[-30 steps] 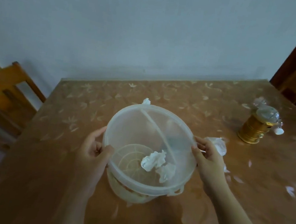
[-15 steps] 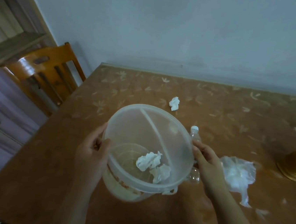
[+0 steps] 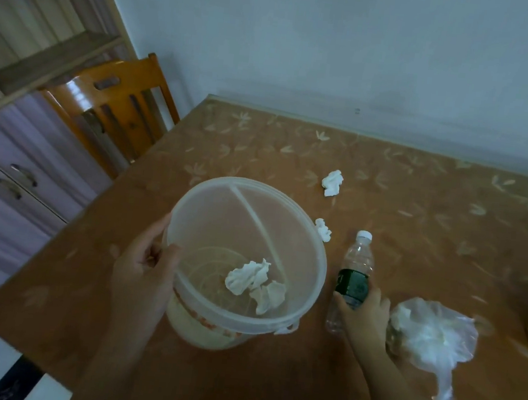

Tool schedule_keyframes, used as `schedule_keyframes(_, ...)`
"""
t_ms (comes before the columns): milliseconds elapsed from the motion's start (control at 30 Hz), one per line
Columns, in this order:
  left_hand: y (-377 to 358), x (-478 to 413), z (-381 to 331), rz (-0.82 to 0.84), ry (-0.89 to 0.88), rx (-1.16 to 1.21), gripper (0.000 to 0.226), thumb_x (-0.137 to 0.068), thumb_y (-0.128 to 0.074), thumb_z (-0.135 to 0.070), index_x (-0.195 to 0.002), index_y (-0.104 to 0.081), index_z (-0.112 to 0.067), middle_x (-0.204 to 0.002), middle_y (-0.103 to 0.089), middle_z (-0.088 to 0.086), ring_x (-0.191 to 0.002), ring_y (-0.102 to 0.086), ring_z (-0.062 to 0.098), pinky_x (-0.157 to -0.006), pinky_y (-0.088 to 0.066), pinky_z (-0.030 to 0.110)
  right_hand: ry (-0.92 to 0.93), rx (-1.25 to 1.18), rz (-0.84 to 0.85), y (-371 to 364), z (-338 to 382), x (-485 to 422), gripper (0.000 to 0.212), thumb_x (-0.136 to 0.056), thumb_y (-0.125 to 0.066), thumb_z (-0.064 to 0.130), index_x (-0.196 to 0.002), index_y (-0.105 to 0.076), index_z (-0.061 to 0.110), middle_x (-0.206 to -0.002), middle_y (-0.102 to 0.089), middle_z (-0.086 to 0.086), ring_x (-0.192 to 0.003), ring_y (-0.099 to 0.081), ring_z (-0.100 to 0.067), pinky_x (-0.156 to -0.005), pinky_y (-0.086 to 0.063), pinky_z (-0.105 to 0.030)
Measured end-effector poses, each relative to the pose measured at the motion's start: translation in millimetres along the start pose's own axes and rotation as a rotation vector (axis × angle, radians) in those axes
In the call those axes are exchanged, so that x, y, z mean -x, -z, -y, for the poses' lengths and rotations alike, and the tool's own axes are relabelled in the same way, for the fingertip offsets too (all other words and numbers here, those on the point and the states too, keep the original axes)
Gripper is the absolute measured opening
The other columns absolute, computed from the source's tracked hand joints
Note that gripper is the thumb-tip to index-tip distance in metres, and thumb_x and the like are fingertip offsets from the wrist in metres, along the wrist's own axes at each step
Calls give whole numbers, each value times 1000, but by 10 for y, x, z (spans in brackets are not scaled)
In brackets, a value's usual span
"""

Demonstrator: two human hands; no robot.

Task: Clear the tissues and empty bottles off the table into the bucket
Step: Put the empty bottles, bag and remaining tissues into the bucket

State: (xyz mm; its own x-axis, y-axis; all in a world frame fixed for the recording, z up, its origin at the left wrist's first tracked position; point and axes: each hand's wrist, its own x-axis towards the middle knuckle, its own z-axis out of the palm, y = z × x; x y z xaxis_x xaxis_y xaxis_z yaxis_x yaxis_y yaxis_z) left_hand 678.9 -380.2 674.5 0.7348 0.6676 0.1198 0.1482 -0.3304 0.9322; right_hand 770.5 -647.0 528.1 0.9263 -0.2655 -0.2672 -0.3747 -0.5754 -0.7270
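— Where's the left hand (image 3: 142, 271)?
— Low and left of centre, forearm rising from the bottom edge, thumb hooked forward and fingers curled in a grip, knuckles toward the camera.
— And the right hand (image 3: 363, 311)?
— Reaching forward from the lower right, forearm angled up and left, palm down, fingers closed in a grasp, wrist nearly straight
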Motion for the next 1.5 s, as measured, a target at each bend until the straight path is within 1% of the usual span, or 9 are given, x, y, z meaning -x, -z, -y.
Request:
schedule_keyframes(133, 10, 10, 60, -1, -5, -11, 42, -78, -60, -27, -102, -56, -62, -75, -59, -14, -62, -58, 3, -62, -55, 35, -75, -57, 68, -60, -118, -6, 83, -76, -70, 30, -141, -21, 20, -129, -34, -22, -113, -43, -41, -92, -43, -53)
schedule_keyframes(233, 22, 7, 78, -12, -16, 1, 42, -78, -61, -26, -102, -57, -60, -75, -61, -16, -64, -59, 0, -55, -53, 23, -85, -133, 74, -70, -147, 13, 84, -76, -70, 29, -142, -18, 25, -128, -37, -22, -95, -49, -31, -71, -49, -38)
schedule_keyframes(333, 27, 7, 79, -15, -14, 4, 44, -80, -61, -22, -100, -57, -61, -74, -60, -26, -65, -59, -6, -51, -49, 14, -83, -185, 68, -58, -166, 10, 83, -76, -71, 28, -141, -20, 25, -129, -42, -20, -97, -54, -33, -66, -50, -35)
schedule_keyframes(500, 19, 14, 55, 8, 34, 19, 39, -71, -59, -35, -99, -56, -63, -70, -57, -21, -59, -55, -2, -58, -55, 31, -62, -296, 84, 26, -181, 61, 73, -76, -70, 24, -137, -29, 28, -126, -49, -13, -93, -60, -28, -61, -56, -38)
schedule_keyframes(600, -8, 11, 46, 16, 42, 20, 42, -75, -61, -27, -98, -57, -63, -68, -56, -24, -58, -54, -3, -62, -54, 38, -20, -356, 69, 121, -145, 138, 70, -76, -69, 21, -135, -32, 28, -122, -51, -6, -87, -59, -18, -60, -56, -37)
schedule_keyframes(767, -55, 27, 0, 48, 23, 2, 41, -74, -59, -29, -98, -57, -62, -72, -57, -4, -57, -53, 2, -60, -53, 36, 94, -433, 15, 395, 20, 294, 64, -77, -69, 19, -133, -38, 25, -117, -51, 4, -85, -55, -2, -57, -45, -14)
schedule_keyframes(1000, -166, 61, -53, 78, 8, 5, 47, -77, -62, -20, -91, -59, -64, -71, -56, -1, -54, -52, 0, -58, -52, 37, 262, -572, 17, 924, 274, 551, 53, -77, -68, 11, -124, -48, 27, -112, -62, 2, -97, -63, -9, -72, -55, -21)
schedule_keyframes(1300, -234, 135, -175, 174, -13, 57, 40, -80, -62, -15, -110, -63, -42, -74, -58, 8, -52, -50, 1, -55, -48, 35, 471, -344, 259, 1436, 521, 731, 53, -76, -68, 3, -116, -50, 32, -117, -57, 16, -105, -55, 8, -78, -46, -8)
schedule_keyframes(1500, -246, 211, -252, 255, -74, 67, 47, -79, -61, -14, -102, -60, -55, -64, -52, -1, -51, -47, 4, -53, -45, 29, 474, -91, 444, 1658, 721, 628, 48, -76, -71, 14, -117, -53, 33, -113, -61, 14, -95, -58, 11, -74, -44, -5)
